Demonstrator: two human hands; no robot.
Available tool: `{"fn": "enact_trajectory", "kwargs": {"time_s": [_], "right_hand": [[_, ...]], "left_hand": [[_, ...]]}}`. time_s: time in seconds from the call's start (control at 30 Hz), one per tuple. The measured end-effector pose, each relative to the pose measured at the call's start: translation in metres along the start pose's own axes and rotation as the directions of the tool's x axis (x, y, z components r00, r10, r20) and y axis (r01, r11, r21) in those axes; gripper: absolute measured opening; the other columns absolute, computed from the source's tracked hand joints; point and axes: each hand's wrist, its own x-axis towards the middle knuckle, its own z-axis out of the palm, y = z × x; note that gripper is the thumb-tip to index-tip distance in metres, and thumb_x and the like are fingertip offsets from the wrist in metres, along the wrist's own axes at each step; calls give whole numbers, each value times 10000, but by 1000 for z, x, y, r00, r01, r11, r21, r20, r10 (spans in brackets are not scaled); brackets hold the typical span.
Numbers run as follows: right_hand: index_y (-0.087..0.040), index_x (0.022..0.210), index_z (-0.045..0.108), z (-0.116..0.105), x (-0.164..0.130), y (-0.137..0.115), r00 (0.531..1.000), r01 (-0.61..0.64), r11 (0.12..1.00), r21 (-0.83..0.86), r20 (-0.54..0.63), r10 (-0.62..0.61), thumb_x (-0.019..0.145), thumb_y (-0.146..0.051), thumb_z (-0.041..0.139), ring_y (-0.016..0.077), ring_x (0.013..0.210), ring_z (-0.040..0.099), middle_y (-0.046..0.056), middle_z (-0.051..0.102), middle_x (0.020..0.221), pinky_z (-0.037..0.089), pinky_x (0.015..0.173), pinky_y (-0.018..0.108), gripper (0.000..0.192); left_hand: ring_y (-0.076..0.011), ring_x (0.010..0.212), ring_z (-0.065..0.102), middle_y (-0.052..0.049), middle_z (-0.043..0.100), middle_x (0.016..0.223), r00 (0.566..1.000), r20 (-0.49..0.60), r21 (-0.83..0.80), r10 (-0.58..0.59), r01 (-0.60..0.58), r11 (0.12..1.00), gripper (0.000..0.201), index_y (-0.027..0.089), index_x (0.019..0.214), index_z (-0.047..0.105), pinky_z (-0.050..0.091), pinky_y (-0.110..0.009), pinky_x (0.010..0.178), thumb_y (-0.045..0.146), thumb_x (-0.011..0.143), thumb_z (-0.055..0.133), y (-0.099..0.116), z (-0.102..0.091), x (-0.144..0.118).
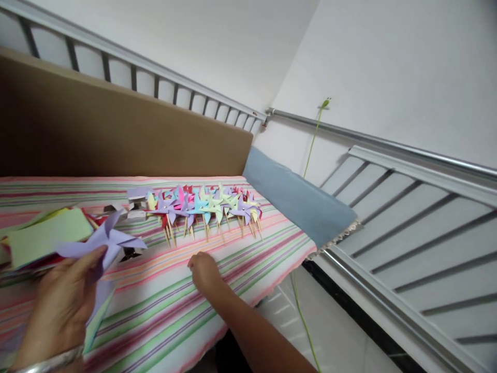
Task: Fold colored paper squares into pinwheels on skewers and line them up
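Note:
My left hand [64, 298], at the lower left, grips a lavender paper pinwheel [111, 239] between thumb and fingers. Its folded blades spread out above the hand, and no stick shows on it. My right hand [205, 270] is closed over the striped cloth, just in front of the finished pinwheels; its fingertips are turned away, so anything inside is hidden. Those pinwheels [213, 204] lie in a row, in purple, pale green, blue, pink and red, with their wooden sticks pointing toward me.
A pile of coloured paper [50, 235] lies at the left, with small boxes [136, 204] beside it. Brown cardboard [128, 129] stands along the table's back. The striped tablecloth [163, 316] ends at a blue-grey cloth [295, 194] on the right. A green cable [312, 142] hangs near the railing [407, 248].

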Motion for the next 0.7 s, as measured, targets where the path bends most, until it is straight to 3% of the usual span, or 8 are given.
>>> {"fn": "enact_trajectory", "kwargs": {"time_s": [0.1, 0.23, 0.33, 0.43, 0.57, 0.7], "right_hand": [[-169, 753, 668, -18, 3, -9, 998, 57, 992, 113, 10, -59, 739, -76, 522, 131, 802, 630, 35, 700, 825, 451, 751, 211, 174], [-174, 918, 612, -45, 12, -37, 985, 170, 931, 323, -38, -167, 839, -190, 438, 132, 811, 618, 30, 673, 883, 475, 726, 226, 192], [-195, 791, 614, -55, 20, -53, 964, 265, 706, 657, -186, -188, 782, -243, 546, 157, 730, 603, 10, 639, 749, 479, 696, 268, 84], [-221, 747, 634, -53, 23, -59, 944, 329, 567, 756, -248, -217, 760, -218, 583, 194, 980, 578, 40, 644, 980, 430, 885, 345, 53], [-246, 709, 667, -47, 24, -61, 954, 284, 563, 776, -172, -243, 743, -192, 614, 226, 1297, 353, 5, 419, 1395, 207, 1086, 431, 83], [-250, 699, 684, -46, 27, -60, 957, 264, 567, 781, -136, -258, 734, -193, 625, 230, 1364, 233, -27, 313, 1464, 152, 1110, 442, 90]], "left_hand": [[-106, 611, 591, 61, 693, 626, 994, 7, -48, -113, 113, 992, 190, 197, 627, 668, 480, -181, 529, 74, 505, 746, -8, 8, -6], [-107, 554, 592, 4, 687, 607, 995, 16, -29, -99, 99, 995, 212, 133, 650, 676, 448, -201, 533, 185, 479, 790, -17, 12, -10], [-111, 557, 600, -1, 691, 621, 998, 1, -68, -56, 56, 996, 275, 134, 703, 688, 447, -221, 570, 213, 466, 804, -23, 14, -9], [-123, 595, 612, -14, 700, 667, 1000, -15, -58, -22, 21, 998, 278, 132, 732, 693, 447, -237, 607, 216, 488, 796, -29, 20, -10], [-137, 657, 625, -31, 717, 741, 1000, 29, -36, -11, 12, 999, 261, 140, 786, 700, 455, -252, 654, 213, 544, 769, -37, 34, -17], [-135, 636, 611, -23, 709, 710, 999, 44, 29, -3, 2, 1000, 232, 150, 780, 703, 452, -250, 634, 220, 567, 761, -45, 43, -24]]}}
